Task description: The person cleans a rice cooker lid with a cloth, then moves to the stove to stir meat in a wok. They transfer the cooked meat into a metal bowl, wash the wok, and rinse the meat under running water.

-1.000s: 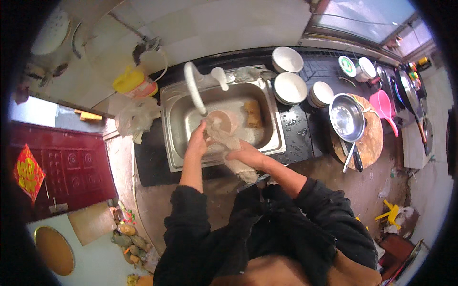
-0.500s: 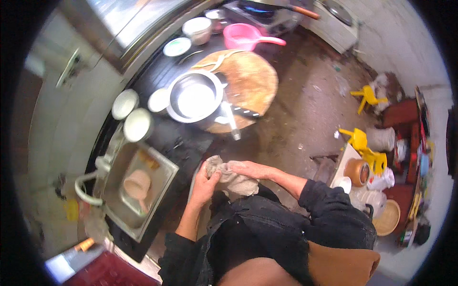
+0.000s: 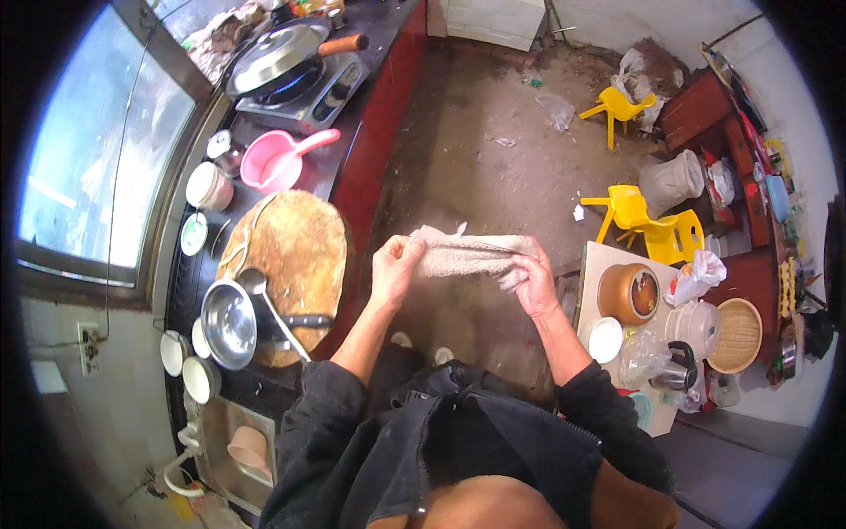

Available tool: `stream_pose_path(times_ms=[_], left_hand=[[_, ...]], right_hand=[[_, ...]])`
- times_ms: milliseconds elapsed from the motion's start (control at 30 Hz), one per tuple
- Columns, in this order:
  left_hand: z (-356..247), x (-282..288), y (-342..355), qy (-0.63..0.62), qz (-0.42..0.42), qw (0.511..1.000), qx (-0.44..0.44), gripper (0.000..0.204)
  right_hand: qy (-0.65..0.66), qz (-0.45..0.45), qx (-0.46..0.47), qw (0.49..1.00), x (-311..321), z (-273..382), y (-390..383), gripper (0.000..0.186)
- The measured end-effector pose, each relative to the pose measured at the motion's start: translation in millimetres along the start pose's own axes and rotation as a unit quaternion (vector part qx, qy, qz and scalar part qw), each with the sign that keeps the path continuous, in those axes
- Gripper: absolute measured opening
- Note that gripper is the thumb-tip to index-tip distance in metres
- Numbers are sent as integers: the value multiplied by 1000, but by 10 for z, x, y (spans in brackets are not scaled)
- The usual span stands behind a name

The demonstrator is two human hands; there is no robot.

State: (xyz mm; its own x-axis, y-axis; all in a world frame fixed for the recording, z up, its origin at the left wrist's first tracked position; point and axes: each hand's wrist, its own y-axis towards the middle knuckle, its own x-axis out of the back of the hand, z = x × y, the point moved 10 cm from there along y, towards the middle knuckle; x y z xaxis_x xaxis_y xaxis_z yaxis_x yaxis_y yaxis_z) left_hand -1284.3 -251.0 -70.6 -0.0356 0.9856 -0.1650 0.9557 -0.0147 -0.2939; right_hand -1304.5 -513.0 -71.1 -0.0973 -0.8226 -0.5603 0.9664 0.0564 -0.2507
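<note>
The cloth (image 3: 467,257) is stretched between the left hand (image 3: 393,271), pinching its 9 o'clock end, and the right hand (image 3: 537,288), gripping its 3 o'clock end; its long axis runs 9 to 3, neither hand nearer. Its height above the floor (image 3: 458,167) is hard to judge. A chopping board (image 3: 304,251) sits at 9 o'clock, a brown pot (image 3: 621,295) between 3 and 4.

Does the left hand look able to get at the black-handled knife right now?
Probably, if it lets go: the left hand holds one end of the cloth, but nothing visible covers the knife handle on the round board.
</note>
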Motion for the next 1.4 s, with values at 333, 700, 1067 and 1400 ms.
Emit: stream_pose_path(times_ms=[333, 700, 1067, 1400], left_hand=[[-480, -1193, 1687, 79, 234, 968, -43, 20], [-1264, -1066, 3917, 93, 106, 987, -78, 11], [-1961, -1574, 6039, -6, 73, 986, -152, 46], [-2574, -2222, 7627, -216, 211, 945, 125, 47]], right_hand=[[-418, 165, 28, 893, -363, 567, 1729, 95], [-366, 126, -3, 922, -675, 1246, 3762, 24], [-138, 216, -95, 962, -1091, 1748, 6095, 23], [-490, 181, 160, 838, -1407, 3158, 8287, 32]])
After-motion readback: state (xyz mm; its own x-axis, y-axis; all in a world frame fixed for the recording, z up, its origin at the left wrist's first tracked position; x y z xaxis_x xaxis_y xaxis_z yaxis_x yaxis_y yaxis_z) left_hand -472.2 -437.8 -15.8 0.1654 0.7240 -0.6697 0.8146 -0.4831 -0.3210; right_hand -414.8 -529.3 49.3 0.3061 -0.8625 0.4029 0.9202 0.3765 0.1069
